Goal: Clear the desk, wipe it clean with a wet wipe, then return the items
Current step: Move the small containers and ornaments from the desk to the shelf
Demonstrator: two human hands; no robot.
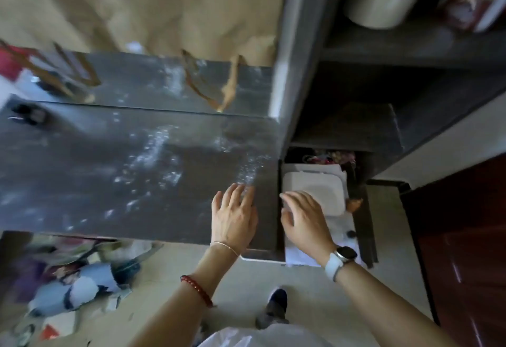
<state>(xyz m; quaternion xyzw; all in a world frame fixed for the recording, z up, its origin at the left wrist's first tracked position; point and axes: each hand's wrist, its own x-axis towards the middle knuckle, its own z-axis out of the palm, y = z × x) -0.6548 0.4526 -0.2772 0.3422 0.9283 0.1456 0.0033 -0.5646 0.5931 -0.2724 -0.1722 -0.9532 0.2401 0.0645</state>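
From my remote seat, the dark desk (123,171) fills the left of the head view, its near edge running just above the pale floor (241,286) and its right edge butting a grey shelf upright (298,53). My left hand (234,213) lies flat near that right front corner, fingers straight and spread, holding nothing. My right hand (304,218) hovers past the desk's edge over a white square-cornered pack (325,190) that sits in the narrow gap beside the shelving; its fingers are relaxed and slightly bent, and I cannot tell whether they touch the pack. The desktop looks glossy, streaked with whitish smears and specks across its middle. A brown paper bag (191,9) stands behind it, its handles mirrored in the sheen. Blurred clutter (68,278) lies on the floor beneath the desk's left side. A dark red door (471,250) closes off the right.
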